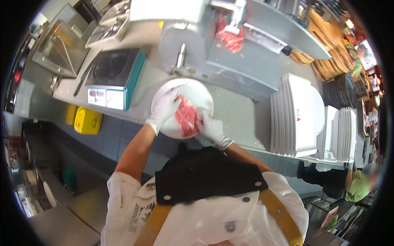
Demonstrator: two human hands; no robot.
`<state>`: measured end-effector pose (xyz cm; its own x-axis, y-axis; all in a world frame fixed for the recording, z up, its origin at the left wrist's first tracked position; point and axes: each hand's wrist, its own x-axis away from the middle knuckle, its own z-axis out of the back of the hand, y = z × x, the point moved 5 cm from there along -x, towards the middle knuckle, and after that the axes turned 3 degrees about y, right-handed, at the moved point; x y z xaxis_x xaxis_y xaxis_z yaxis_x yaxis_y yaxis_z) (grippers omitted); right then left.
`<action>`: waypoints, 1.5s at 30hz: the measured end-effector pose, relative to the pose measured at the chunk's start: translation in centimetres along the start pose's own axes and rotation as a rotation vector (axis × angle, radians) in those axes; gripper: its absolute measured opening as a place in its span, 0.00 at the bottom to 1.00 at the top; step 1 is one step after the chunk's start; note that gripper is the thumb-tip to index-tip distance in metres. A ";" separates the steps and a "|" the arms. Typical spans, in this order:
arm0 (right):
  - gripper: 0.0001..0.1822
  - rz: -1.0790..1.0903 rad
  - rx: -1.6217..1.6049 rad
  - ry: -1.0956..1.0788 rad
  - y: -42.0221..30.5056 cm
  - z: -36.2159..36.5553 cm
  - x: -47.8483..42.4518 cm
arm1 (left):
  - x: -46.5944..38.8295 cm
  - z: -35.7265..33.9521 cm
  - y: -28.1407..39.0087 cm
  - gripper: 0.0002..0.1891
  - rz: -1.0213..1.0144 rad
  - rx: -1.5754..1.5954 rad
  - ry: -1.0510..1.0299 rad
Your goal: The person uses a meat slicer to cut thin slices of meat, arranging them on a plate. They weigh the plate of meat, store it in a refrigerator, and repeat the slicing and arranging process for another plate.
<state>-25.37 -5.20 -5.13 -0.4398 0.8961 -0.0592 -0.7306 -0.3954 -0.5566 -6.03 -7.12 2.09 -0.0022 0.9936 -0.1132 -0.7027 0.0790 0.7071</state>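
A thin slice of raw red meat (186,117) hangs over a round white plate (201,87) at the counter's edge. My left hand (167,107), in a thin translucent glove, is at the slice's left side, its fingers close to the upper tip; whether they pinch it I cannot tell. The fingers of my right hand (211,126), gloved too, are closed on the slice's right edge. Beyond the plate stands a metal meat slicer (246,70), with a larger piece of raw meat (231,37) on its upper part.
Left of the plate are a teal-sided scale (115,67), a knife (82,81) and white baskets (107,33) of utensils. To the right stand stacked white rectangular plates (292,117). A yellow container (88,121) sits below the counter's left edge. A person (357,186) in green is at far right.
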 end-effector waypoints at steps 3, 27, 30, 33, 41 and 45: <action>0.29 0.055 -0.021 0.028 -0.6 1.2 -0.3 | 0.2 -0.4 -0.8 0.23 -0.056 -0.090 0.119; 0.06 -0.078 -1.082 0.506 0.3 19.3 -15.3 | 5.1 0.1 2.9 0.16 0.097 0.616 0.182; 0.05 -0.090 -1.246 0.271 -0.6 16.2 -9.0 | 3.1 -0.2 7.2 0.18 0.095 0.807 0.092; 0.05 -0.069 -1.226 0.132 -2.8 13.1 -3.8 | 2.2 -1.7 8.7 0.17 0.225 1.091 0.016; 0.10 -0.485 -1.624 -0.309 -0.7 8.1 0.0 | 3.9 -4.0 7.0 0.21 0.265 0.944 -0.448; 0.08 -0.467 -1.338 -0.223 2.8 6.2 -0.5 | 4.2 -4.1 4.8 0.32 0.282 0.927 -0.502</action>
<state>-30.48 -8.03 -1.53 -0.4632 0.7896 0.4024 0.1481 0.5166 -0.8433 -12.33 -2.93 2.20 0.3598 0.8886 0.2846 0.0876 -0.3359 0.9378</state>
